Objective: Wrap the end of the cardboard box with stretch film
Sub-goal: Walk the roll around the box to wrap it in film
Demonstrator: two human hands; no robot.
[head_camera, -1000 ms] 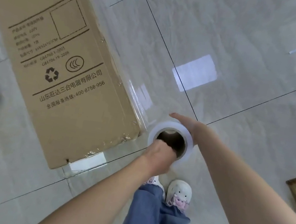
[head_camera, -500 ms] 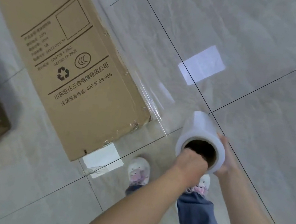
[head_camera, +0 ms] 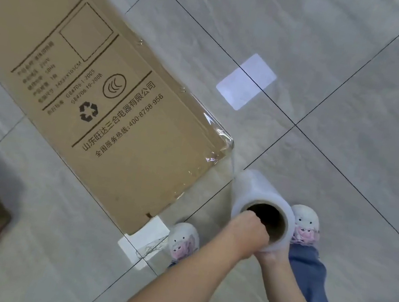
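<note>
Tiled floor (head_camera: 339,55) | left hand (head_camera: 249,233) fingers hooked in film roll (head_camera: 260,202) core | right hand (head_camera: 271,257) grip unclear | cardboard box (head_camera: 99,82)

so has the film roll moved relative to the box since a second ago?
Yes. The stretch film roll has swung from beside the cardboard box's long side, past its corner, to in front of the end face, nearer the person's feet.

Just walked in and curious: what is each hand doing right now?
Left hand: grips the stretch film roll at its core's rim.
Right hand: mostly hidden under the roll; cannot be told.
</note>
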